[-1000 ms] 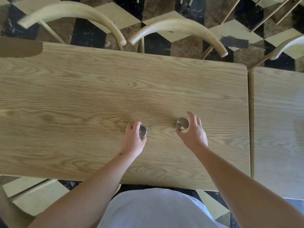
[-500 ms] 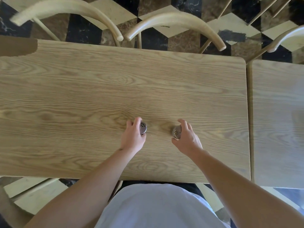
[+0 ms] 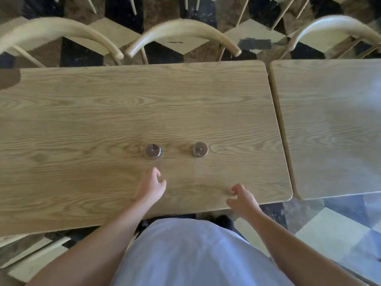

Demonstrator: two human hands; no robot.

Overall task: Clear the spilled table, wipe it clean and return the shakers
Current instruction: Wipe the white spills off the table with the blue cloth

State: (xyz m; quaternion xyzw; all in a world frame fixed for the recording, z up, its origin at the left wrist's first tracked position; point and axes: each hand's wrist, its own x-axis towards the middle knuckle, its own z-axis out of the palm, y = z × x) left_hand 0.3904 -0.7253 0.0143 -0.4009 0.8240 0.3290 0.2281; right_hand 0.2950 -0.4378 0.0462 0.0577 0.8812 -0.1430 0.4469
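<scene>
Two small shakers with round metal lids stand upright side by side on the wooden table (image 3: 82, 124), the left shaker (image 3: 152, 150) and the right shaker (image 3: 200, 149) a short gap apart. My left hand (image 3: 151, 186) hovers near the table's front, just below the left shaker, fingers loosely curled and holding nothing. My right hand (image 3: 243, 200) is at the front edge, below and to the right of the right shaker, also loose and free of both shakers.
A second wooden table (image 3: 329, 124) stands close on the right with a narrow gap between. Three pale wooden chairs line the far side: left chair (image 3: 61, 32), middle chair (image 3: 181, 29), right chair (image 3: 338, 23). Tiled floor surrounds everything.
Both hands have let go of the shakers and drawn back toward the front edge. The shakers now stand alone on the table.
</scene>
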